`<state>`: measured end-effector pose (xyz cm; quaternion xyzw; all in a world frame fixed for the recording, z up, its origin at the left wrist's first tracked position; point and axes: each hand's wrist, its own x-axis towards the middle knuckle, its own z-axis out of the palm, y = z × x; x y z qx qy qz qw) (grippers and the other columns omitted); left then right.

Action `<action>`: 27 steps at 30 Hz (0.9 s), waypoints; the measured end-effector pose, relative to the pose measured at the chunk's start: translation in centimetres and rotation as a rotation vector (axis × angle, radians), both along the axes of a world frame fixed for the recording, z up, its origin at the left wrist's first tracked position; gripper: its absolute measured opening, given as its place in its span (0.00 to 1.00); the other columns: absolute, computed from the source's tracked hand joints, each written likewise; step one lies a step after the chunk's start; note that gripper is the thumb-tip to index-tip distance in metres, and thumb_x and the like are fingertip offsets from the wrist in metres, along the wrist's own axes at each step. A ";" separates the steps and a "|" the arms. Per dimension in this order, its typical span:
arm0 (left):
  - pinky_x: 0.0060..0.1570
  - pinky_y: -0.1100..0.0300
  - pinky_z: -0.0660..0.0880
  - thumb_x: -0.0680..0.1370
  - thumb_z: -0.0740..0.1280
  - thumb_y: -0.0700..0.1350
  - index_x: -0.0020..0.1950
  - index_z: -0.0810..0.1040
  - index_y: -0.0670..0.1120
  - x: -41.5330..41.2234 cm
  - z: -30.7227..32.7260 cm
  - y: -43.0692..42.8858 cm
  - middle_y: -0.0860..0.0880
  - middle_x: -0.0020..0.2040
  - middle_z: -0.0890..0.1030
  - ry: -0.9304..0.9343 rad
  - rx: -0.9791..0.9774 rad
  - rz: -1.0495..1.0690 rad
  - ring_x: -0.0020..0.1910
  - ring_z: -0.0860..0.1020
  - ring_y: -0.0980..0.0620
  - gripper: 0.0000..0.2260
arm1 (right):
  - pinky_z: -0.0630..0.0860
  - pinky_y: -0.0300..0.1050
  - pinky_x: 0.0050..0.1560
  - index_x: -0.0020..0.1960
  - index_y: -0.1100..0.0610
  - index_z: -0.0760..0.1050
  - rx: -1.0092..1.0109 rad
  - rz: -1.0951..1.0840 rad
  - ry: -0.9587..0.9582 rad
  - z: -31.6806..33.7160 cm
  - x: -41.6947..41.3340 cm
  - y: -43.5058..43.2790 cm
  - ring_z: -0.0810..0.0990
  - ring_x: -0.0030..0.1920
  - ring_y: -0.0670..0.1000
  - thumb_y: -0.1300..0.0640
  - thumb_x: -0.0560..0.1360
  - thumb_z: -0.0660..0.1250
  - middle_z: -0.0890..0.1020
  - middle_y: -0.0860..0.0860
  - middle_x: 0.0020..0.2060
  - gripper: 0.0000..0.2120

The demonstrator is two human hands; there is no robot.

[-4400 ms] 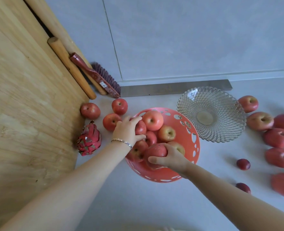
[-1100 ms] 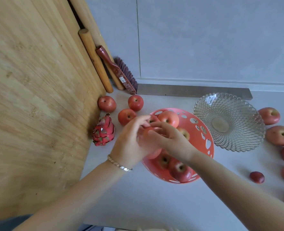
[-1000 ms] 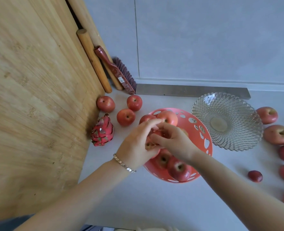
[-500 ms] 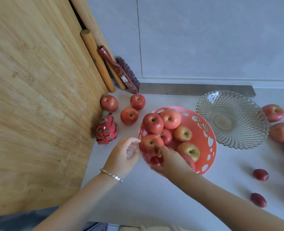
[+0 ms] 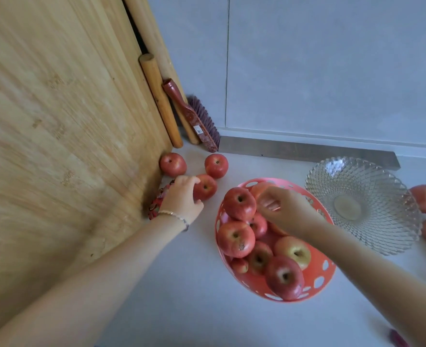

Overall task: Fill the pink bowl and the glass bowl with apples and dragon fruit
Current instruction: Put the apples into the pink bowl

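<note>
The left hand [image 5: 182, 199] closes on an apple [image 5: 205, 187] on the table [image 5: 182, 284]; the right hand [image 5: 282, 209] hovers loosely curled, empty, above the pink bowl [image 5: 317, 284].

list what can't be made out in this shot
- Head view: pink scaly dragon fruit, mostly hidden behind the left hand.
- Apples deep in the pink perforated plastic bowl, covered by the right hand; count unclear.
- Dark red object, cut off at the bottom edge.

Pink bowl [image 5: 257, 284]: coral-pink, white-looking oval cut-outs. Apples [image 5: 235, 237] inside it: red, some yellow-green patches. Glass bowl [image 5: 387, 236]: clear, diamond lattice. Dragon fruit [image 5: 155, 205]: magenta scales. Surface [image 5: 182, 284]: pale grey. Board [image 5: 56, 121]: honey bamboo grain.
</note>
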<state>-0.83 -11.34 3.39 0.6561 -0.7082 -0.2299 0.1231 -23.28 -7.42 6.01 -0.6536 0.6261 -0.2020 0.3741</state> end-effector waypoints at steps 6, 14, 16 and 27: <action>0.58 0.47 0.70 0.71 0.69 0.51 0.70 0.61 0.50 -1.3 -2.2 -6.7 0.44 0.68 0.63 -0.393 0.235 -0.138 0.65 0.67 0.40 0.30 | 0.72 0.33 0.43 0.42 0.56 0.77 -0.003 -0.063 0.022 -0.3 0.1 -3.9 0.78 0.38 0.45 0.62 0.72 0.67 0.79 0.44 0.34 0.03; 0.55 0.50 0.72 0.66 0.73 0.54 0.67 0.61 0.50 -1.8 -5.7 -8.6 0.43 0.64 0.69 -0.389 0.354 -0.094 0.61 0.71 0.38 0.34 | 0.76 0.45 0.54 0.52 0.56 0.77 -0.005 -0.006 0.150 -2.2 1.1 -8.5 0.79 0.48 0.50 0.63 0.71 0.66 0.79 0.51 0.49 0.11; 0.55 0.51 0.72 0.65 0.73 0.56 0.68 0.60 0.50 -1.4 -5.0 -8.6 0.43 0.64 0.69 -0.296 0.341 0.011 0.61 0.72 0.38 0.37 | 0.74 0.47 0.57 0.61 0.53 0.73 -0.006 0.112 0.253 -2.4 2.1 -11.0 0.77 0.56 0.52 0.60 0.72 0.66 0.74 0.52 0.59 0.18; 0.51 0.52 0.77 0.60 0.75 0.56 0.61 0.67 0.53 1.1 -2.5 -10.0 0.48 0.56 0.74 0.059 0.154 0.242 0.55 0.77 0.45 0.34 | 0.75 0.54 0.54 0.70 0.46 0.58 0.186 0.357 0.688 -9.7 10.2 -19.7 0.73 0.60 0.64 0.48 0.66 0.74 0.66 0.58 0.62 0.37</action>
